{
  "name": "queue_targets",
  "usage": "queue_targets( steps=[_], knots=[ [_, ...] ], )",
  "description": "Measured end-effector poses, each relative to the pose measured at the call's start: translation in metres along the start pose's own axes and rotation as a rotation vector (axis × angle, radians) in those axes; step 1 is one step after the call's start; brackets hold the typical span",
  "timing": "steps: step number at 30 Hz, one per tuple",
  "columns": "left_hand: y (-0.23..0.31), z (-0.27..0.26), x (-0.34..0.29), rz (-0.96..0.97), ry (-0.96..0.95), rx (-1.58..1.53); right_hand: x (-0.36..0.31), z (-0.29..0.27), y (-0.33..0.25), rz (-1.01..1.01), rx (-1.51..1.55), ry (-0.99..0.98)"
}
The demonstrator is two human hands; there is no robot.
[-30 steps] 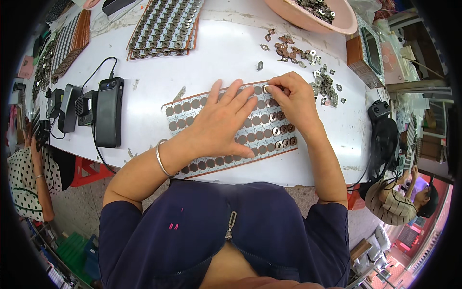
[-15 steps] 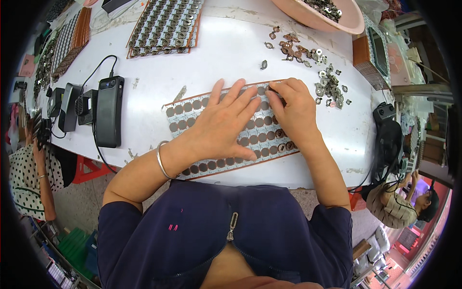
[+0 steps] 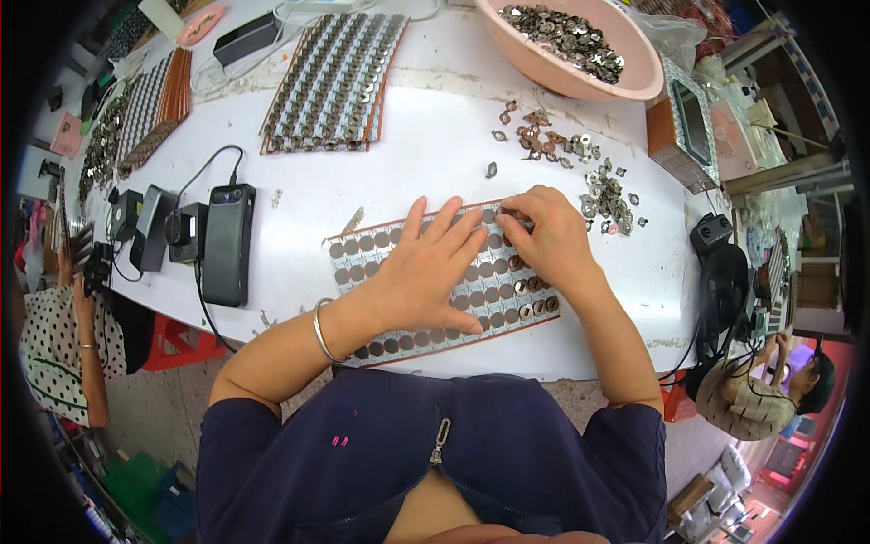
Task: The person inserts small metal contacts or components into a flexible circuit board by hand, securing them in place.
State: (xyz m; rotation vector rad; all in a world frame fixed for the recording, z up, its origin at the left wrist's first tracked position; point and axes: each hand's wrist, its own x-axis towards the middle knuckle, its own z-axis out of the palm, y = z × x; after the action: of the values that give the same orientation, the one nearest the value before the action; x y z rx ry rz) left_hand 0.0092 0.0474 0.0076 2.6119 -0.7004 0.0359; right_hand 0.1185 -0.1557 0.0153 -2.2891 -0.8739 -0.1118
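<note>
A thin panel (image 3: 424, 337) with brown edges and rows of dark round spots lies slantwise on the white table in front of me. My left hand (image 3: 421, 276) rests flat across its middle, fingers spread. At the panel's far right corner, my right hand (image 3: 550, 238) has thumb and fingertips pinched together against the surface; whatever is between them is hidden. Small metal discs (image 3: 535, 299) sit on several spots at the panel's right end, below the right hand. Beyond that hand lies a loose pile of small metal pieces (image 3: 609, 201), with brownish ones (image 3: 536, 136) farther back.
A pink basin (image 3: 580, 86) of metal pieces stands at the back right, near a stack of panels (image 3: 675, 145). More filled panels (image 3: 331, 91) lie at the back left. A black power bank (image 3: 227, 245) with cables is on the left. Other people sit at both sides.
The whole view has shifted, so the table and hands appear lower and more of the basin shows. Both hands keep nearly the same places on the panel.
</note>
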Motion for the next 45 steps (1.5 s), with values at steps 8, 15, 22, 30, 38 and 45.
queue_targets(
  steps=[8,15,22,30,38,45],
  knots=[
    [0.003,-0.004,0.001,-0.014,-0.042,0.003,0.053,0.007,0.009,0.213,0.065,-0.073],
    [0.002,-0.005,0.003,-0.023,-0.048,-0.005,0.059,0.012,0.003,0.206,0.081,-0.178],
    [-0.002,0.0,-0.001,-0.028,0.028,-0.037,0.031,-0.017,-0.006,0.469,0.462,-0.333],
    [0.0,0.001,-0.001,-0.02,0.024,-0.012,0.017,-0.003,-0.012,0.322,0.32,-0.256],
    [-0.001,0.001,0.0,-0.015,0.045,-0.016,0.014,0.006,-0.022,0.25,0.127,-0.166],
    [-0.001,0.002,-0.001,-0.027,0.044,-0.023,0.002,0.005,-0.023,0.161,0.053,-0.112]
  ],
)
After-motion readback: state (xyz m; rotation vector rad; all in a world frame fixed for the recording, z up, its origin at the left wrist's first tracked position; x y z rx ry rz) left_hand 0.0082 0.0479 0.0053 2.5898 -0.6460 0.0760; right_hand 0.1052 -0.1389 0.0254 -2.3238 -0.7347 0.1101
